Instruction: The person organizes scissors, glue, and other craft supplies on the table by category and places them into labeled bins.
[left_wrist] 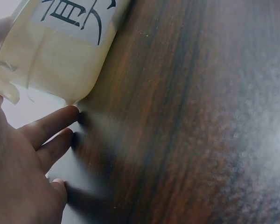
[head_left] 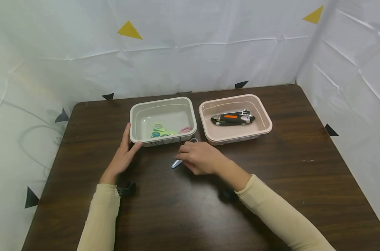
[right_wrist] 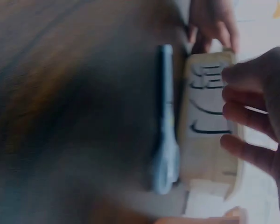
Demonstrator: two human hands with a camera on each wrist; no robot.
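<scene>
A pair of pale blue scissors [right_wrist: 168, 121] lies on the table in front of a light grey-green box [head_left: 177, 116]. My right hand [head_left: 197, 157] hovers over the scissors and partly hides them in the head view. In the right wrist view its loosely bent fingers [right_wrist: 247, 114] are apart from the scissors. My left hand [head_left: 124, 153] rests at the box's front left corner, thumb by the front rim and fingers along the side. Inside this box lie green-handled scissors [head_left: 160, 130] and a pink-handled item [head_left: 185, 130].
To the right stands a pink box [head_left: 205, 104] holding several dark utility knives [head_left: 232, 118], one with an orange patch. Handwritten labels show on the boxes' front walls. White sheeting [head_left: 193, 66] hangs behind and beside the brown table [head_left: 287, 157].
</scene>
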